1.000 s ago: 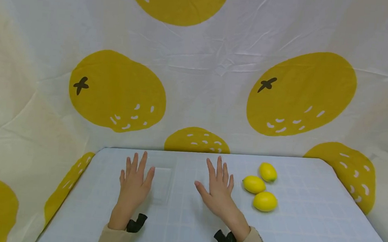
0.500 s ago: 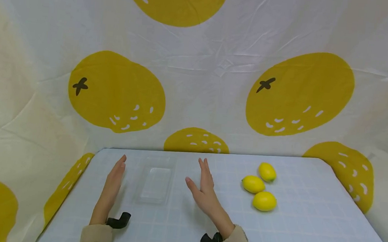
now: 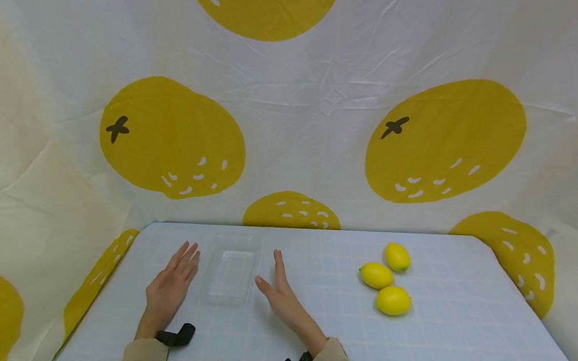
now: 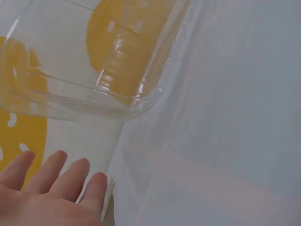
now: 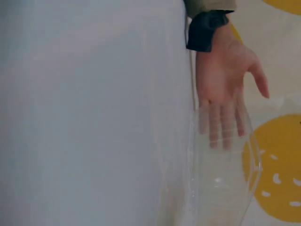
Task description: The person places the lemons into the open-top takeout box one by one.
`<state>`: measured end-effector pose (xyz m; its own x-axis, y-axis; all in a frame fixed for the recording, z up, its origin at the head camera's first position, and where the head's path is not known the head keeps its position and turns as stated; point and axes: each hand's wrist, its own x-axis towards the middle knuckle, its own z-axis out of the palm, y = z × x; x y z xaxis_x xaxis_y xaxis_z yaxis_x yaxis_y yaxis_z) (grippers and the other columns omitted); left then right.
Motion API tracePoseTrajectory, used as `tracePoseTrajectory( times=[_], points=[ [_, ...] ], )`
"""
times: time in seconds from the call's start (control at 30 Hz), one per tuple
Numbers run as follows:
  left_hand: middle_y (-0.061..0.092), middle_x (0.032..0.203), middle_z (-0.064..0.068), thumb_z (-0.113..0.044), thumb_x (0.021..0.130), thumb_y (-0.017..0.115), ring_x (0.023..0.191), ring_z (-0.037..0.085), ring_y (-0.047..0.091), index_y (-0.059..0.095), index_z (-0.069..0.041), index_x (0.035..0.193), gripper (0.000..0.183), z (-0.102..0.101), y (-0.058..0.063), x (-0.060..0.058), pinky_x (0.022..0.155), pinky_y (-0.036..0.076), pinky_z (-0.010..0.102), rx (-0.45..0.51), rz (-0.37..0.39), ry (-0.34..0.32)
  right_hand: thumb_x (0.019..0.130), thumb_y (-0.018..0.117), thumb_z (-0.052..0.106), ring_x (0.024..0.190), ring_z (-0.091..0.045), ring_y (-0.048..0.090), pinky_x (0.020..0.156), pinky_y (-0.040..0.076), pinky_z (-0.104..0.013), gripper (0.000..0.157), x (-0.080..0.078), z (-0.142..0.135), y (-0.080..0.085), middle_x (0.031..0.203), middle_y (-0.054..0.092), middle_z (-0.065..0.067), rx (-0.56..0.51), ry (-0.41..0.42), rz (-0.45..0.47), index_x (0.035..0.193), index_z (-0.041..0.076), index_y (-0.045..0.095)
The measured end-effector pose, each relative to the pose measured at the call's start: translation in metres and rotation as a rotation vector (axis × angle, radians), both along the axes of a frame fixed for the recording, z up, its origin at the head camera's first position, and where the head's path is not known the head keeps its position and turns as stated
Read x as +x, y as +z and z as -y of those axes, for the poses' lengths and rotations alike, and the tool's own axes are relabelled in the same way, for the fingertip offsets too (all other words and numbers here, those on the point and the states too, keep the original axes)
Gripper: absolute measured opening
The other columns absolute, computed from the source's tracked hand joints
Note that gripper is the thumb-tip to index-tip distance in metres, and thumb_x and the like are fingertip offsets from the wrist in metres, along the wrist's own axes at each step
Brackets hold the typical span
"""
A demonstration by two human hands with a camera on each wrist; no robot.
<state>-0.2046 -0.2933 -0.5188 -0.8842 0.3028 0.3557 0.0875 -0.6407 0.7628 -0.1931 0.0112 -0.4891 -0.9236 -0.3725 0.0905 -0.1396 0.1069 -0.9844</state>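
Note:
A clear plastic tray sits on the table between my two hands. My left hand is on its left side, fingers straight and the back of the hand turned up. On its right side, my right hand points forward with its thumb spread toward the tray's right wall. Neither hand holds anything. In the right wrist view, the left hand shows its palm, and its fingertips are seen through the tray's wall. The left wrist view has the tray's ribbed corner close up.
Several fruits lie right of the hands: a back lemon, a left lemon and a front lemon. A pale checked cloth covers the table. A curtain printed with yellow fruit hangs behind and beside it.
My right hand has moved left toward the tray. The left hand has shifted left off the tray and turned, then come slightly back. The lemons and tray stay in place.

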Motion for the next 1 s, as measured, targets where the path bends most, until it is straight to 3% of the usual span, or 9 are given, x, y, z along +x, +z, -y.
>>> tracePoseTrajectory(
  times=[0.1,0.2,0.3,0.4,0.53,0.67,1.0],
  points=[
    [-0.028,0.157,0.020,-0.010,0.105,0.002,0.144,0.034,-0.027,-0.022,-0.002,0.152,0.053,-0.003,-0.003,0.001,0.118,-0.013,0.034,-0.108,-0.040,-0.025,0.102,0.051,0.042,0.151,-0.034,-0.003,0.117,0.004,-0.061,0.085,0.000,0.003,-0.006,0.165,-0.005,-0.014,-0.030,0.040,0.029,0.159,0.011,-0.004],
    [-0.032,0.155,0.022,-0.004,0.105,0.003,0.141,0.032,-0.031,-0.026,0.000,0.149,0.053,-0.008,-0.004,0.005,0.115,-0.020,0.031,-0.164,-0.046,-0.039,0.103,0.050,0.039,0.150,-0.035,-0.003,0.118,0.005,-0.058,0.084,-0.002,0.003,-0.014,0.164,-0.005,-0.017,-0.080,0.091,0.052,0.158,0.006,-0.004],
    [-0.030,0.156,0.019,-0.003,0.105,0.008,0.142,0.027,-0.031,-0.025,0.000,0.150,0.055,-0.015,-0.004,0.009,0.112,-0.024,0.032,-0.209,-0.024,-0.014,0.104,0.048,0.034,0.150,-0.035,-0.004,0.118,0.007,-0.055,0.082,-0.005,0.002,-0.024,0.164,-0.005,-0.018,-0.114,0.138,0.052,0.157,0.003,-0.006],
    [-0.025,0.160,0.014,-0.005,0.106,0.015,0.145,0.021,-0.026,-0.020,-0.003,0.153,0.058,-0.022,-0.004,0.013,0.114,-0.020,0.031,-0.285,0.018,0.029,0.105,0.048,0.032,0.150,-0.035,-0.004,0.119,0.007,-0.053,0.081,-0.008,0.002,-0.033,0.164,-0.007,-0.019,-0.147,0.199,0.050,0.156,0.001,-0.008],
    [-0.020,0.163,0.010,-0.009,0.107,0.021,0.147,0.021,-0.024,-0.017,-0.007,0.155,0.061,-0.031,-0.003,0.018,0.114,-0.022,0.040,-0.380,0.067,0.073,0.105,0.049,0.029,0.150,-0.036,-0.005,0.119,0.006,-0.052,0.082,-0.006,0.004,-0.037,0.163,-0.007,-0.020,-0.179,0.268,0.062,0.156,-0.001,-0.008],
    [-0.018,0.163,0.012,-0.007,0.105,0.021,0.147,0.027,-0.024,-0.019,-0.006,0.154,0.063,-0.038,-0.004,0.019,0.110,-0.024,0.051,-0.420,0.079,0.093,0.105,0.049,0.025,0.150,-0.035,-0.003,0.119,0.007,-0.050,0.079,-0.001,0.008,-0.036,0.164,-0.005,-0.019,-0.173,0.272,0.092,0.156,0.000,-0.005],
    [-0.017,0.163,0.014,-0.008,0.104,0.026,0.146,0.033,-0.023,-0.021,-0.006,0.154,0.068,-0.047,-0.006,0.018,0.108,-0.024,0.058,-0.453,0.096,0.102,0.106,0.045,0.020,0.150,-0.031,-0.003,0.119,0.005,-0.047,0.076,0.004,0.008,-0.034,0.164,-0.006,-0.018,-0.188,0.278,0.090,0.155,-0.001,-0.008]
  ],
)
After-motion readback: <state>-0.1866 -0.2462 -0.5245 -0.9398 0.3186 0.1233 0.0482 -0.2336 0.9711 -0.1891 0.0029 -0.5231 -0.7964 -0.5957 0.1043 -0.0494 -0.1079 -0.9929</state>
